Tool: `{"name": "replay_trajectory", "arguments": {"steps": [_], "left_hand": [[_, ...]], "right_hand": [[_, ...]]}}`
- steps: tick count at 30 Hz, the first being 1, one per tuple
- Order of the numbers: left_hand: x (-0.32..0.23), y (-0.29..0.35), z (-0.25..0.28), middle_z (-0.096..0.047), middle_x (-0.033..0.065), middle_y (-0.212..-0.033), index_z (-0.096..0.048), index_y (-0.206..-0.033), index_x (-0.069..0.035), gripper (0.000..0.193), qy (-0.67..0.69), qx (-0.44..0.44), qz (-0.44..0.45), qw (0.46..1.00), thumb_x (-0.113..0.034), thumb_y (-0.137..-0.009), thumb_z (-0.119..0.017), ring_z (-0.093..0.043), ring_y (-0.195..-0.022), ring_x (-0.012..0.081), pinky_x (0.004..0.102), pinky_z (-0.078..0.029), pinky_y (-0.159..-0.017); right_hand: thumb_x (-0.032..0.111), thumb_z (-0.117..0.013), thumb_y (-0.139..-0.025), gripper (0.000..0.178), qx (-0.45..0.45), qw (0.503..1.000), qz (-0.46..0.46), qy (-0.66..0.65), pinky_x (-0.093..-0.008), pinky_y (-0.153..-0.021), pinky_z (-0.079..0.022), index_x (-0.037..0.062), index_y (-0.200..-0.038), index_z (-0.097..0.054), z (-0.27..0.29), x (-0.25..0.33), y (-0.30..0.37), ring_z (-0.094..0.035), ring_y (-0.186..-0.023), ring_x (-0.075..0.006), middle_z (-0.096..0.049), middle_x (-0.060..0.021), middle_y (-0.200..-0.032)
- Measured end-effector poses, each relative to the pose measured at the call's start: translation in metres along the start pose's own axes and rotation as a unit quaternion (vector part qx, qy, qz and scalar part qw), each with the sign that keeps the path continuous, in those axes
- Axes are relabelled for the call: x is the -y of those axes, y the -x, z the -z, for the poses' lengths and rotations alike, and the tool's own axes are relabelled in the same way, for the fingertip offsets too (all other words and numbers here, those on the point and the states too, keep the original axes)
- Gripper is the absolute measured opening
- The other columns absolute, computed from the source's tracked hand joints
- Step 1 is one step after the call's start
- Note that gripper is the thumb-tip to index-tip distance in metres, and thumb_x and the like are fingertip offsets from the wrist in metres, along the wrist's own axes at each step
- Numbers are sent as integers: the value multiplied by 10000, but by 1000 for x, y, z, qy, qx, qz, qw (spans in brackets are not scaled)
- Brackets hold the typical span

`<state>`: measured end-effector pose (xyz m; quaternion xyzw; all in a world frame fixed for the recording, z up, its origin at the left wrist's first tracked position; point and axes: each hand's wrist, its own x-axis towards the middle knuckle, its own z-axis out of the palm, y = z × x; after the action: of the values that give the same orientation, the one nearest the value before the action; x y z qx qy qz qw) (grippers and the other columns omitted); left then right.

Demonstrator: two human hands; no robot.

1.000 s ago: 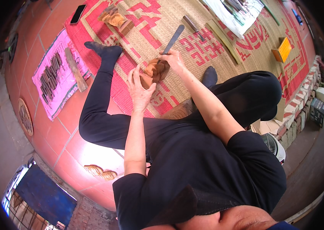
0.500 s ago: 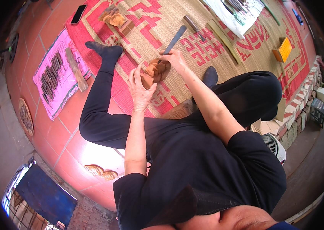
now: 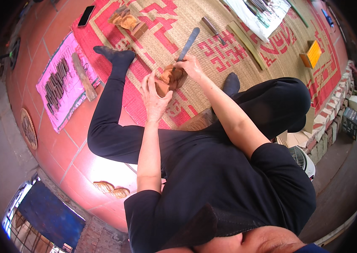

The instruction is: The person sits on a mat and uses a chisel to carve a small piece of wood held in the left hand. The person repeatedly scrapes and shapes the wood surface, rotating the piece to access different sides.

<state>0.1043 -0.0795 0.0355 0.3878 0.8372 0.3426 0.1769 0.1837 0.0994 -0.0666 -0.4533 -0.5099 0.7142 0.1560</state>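
A small reddish-brown wood carving [image 3: 171,77] with rounded shapes and a blocky base rests on the patterned mat between my hands. My left hand [image 3: 153,93] is closed around its base, the thumb on the near side and the fingers over the left. In my right hand [image 3: 191,68], pinched low down, is a long dark carving tool [image 3: 189,42]. Its wide flat end points up and away; the lower tip meets the carving's upper right part, where my fingers partly hide it. On the mat farther off sits a similar carving [image 3: 127,20].
Several carving tools lie on a pink cloth [image 3: 68,110] at left, beside a wooden stick [image 3: 84,76]. A chisel [image 3: 214,30], a wooden strip [image 3: 248,45], a white cloth with tools [image 3: 267,30] and an orange block [image 3: 311,55] lie ahead and right. My legs flank the carving.
The upper end of the carving tool has swung a little to the left, and my right hand has shifted slightly left with it. My left hand and the carving stay put.
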Motion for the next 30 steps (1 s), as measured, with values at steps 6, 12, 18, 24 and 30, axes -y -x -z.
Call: {"name": "replay_trajectory", "arguments": {"steps": [6,12,18,24,30], "left_hand": [[0,-1,0,-363,158,-1382,-350,-1458,-173,949,-16,3,-12,1000,-155,-630,-813,-379,-1286,358,467,-343,-1084],[4,-1,1,-359,152,-1385,-344,-1463,-174,953,2,1,4,1000,-148,-633,-811,-376,-1287,353,464,-343,-1084],[7,-2,0,-366,148,-1372,-370,-1434,-147,927,24,-6,3,1000,-164,-617,-807,-382,-1264,352,470,-346,-1077],[7,-2,3,-367,151,-1376,-349,-1458,-162,946,21,-5,2,1000,-146,-634,-812,-389,-1281,345,448,-360,-1071],[4,-3,0,-365,152,-1381,-350,-1458,-169,943,-3,-9,0,1000,-153,-637,-812,-389,-1282,350,450,-360,-1072]], "right_hand": [[95,-738,-746,230,-36,998,11,-58,-269,-728,-503,-20,-941,-696,9,-14,-10,-638,-785,-146,-696,-68,-846],[93,-734,-755,249,2,1000,-4,16,-271,-761,-496,-20,-974,-698,3,2,2,-640,-799,-144,-696,-68,-861],[119,-746,-746,270,-29,997,5,-73,-264,-759,-494,-31,-965,-702,11,-9,-6,-642,-801,-146,-697,-58,-843],[118,-756,-737,258,9,1000,14,22,-265,-767,-492,-24,-947,-707,2,3,2,-638,-807,-140,-695,-57,-852],[114,-768,-721,251,-51,996,-3,-75,-268,-770,-487,-19,-925,-709,10,-15,-9,-633,-817,-140,-701,-66,-853]]}}
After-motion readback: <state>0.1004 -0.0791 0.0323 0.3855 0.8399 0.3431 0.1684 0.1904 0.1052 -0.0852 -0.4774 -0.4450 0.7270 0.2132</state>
